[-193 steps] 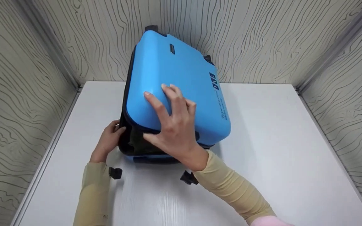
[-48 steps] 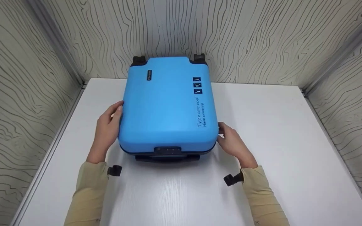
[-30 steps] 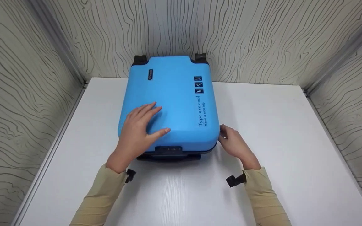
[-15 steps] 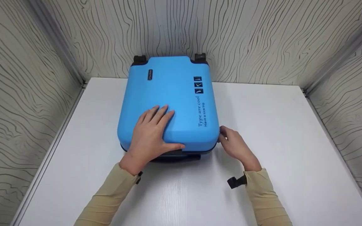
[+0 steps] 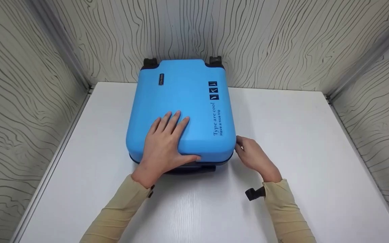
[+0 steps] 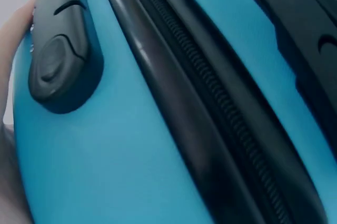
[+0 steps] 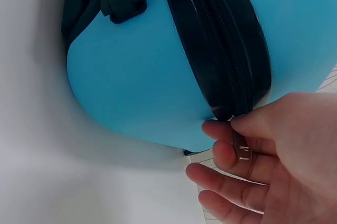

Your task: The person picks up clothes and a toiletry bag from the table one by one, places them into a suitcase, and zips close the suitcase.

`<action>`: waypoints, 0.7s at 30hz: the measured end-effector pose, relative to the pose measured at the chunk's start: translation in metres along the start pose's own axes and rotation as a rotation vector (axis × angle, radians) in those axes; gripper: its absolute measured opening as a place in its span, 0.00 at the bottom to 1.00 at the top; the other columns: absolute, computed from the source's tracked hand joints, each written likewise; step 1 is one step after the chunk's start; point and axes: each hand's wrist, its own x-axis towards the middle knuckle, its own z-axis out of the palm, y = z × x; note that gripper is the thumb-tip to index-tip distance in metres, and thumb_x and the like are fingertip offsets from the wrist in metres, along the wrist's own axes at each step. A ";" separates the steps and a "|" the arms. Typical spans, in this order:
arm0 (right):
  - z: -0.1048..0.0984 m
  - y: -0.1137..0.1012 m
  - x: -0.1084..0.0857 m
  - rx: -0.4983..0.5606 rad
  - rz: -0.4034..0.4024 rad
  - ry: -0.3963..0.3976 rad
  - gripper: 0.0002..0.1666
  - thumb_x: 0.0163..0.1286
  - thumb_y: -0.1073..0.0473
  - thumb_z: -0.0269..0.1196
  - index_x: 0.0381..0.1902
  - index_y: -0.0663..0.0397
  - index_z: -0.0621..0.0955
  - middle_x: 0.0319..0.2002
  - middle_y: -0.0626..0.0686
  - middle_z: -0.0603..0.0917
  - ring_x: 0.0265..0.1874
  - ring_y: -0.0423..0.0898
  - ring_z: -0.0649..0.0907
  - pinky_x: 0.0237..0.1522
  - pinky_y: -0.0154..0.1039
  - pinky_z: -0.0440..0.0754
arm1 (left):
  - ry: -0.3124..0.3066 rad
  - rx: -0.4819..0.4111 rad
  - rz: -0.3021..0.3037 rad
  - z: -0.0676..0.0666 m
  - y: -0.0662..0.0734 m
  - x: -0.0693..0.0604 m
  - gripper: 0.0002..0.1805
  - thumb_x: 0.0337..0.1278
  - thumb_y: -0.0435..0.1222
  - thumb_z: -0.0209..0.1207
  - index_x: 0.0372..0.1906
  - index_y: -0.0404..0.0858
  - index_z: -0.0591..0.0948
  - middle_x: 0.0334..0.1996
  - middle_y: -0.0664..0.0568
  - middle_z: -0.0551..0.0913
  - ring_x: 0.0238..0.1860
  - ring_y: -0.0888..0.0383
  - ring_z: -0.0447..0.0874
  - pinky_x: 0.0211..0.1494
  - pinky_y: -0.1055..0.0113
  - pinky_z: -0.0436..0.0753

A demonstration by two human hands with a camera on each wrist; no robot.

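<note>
A blue hard-shell suitcase [image 5: 181, 101] lies flat on the white table, lid side up. My left hand [image 5: 162, 145] rests on the lid's near edge, fingers spread and thumb over the front. In the left wrist view, a black combination lock [image 6: 66, 50] sits beside the black-edged zipper [image 6: 205, 76]; only part of the hand shows there. At the suitcase's near right corner is my right hand [image 5: 253, 153]. The right wrist view shows its thumb and index finger pinching a dark zipper pull [image 7: 241, 142] at the zipper track, other fingers loosely bent.
Black wheels [image 5: 215, 61] at the suitcase's far end stand close to the patterned back wall [image 5: 268, 44]. A black carry handle [image 5: 198, 169] is on the near side. White table surface [image 5: 282, 118] extends to the right.
Earlier the lid was raised, with the right hand on it; now it is down. The left hand has gone from the left side onto the lid's front. The right hand has stayed near the right corner lately.
</note>
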 end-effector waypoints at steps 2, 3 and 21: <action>0.000 0.002 -0.001 -0.023 -0.011 -0.004 0.16 0.80 0.65 0.51 0.53 0.66 0.83 0.42 0.55 0.86 0.39 0.51 0.81 0.44 0.51 0.81 | 0.005 0.006 0.003 0.001 0.000 -0.001 0.64 0.36 0.79 0.62 0.77 0.45 0.69 0.75 0.43 0.66 0.75 0.42 0.60 0.75 0.44 0.57; 0.000 0.003 -0.001 -0.031 -0.014 -0.006 0.16 0.80 0.65 0.51 0.53 0.66 0.83 0.42 0.56 0.86 0.39 0.51 0.81 0.44 0.51 0.81 | 0.009 0.009 0.005 0.001 0.000 -0.002 0.63 0.36 0.79 0.61 0.77 0.45 0.69 0.75 0.43 0.66 0.75 0.42 0.60 0.75 0.44 0.57; -0.006 0.011 0.002 -0.116 -0.049 0.035 0.13 0.81 0.62 0.52 0.43 0.60 0.83 0.38 0.57 0.87 0.31 0.48 0.79 0.37 0.47 0.78 | 0.010 0.009 -0.028 0.008 0.000 0.012 0.62 0.40 0.79 0.59 0.77 0.45 0.68 0.75 0.43 0.65 0.75 0.42 0.59 0.76 0.45 0.54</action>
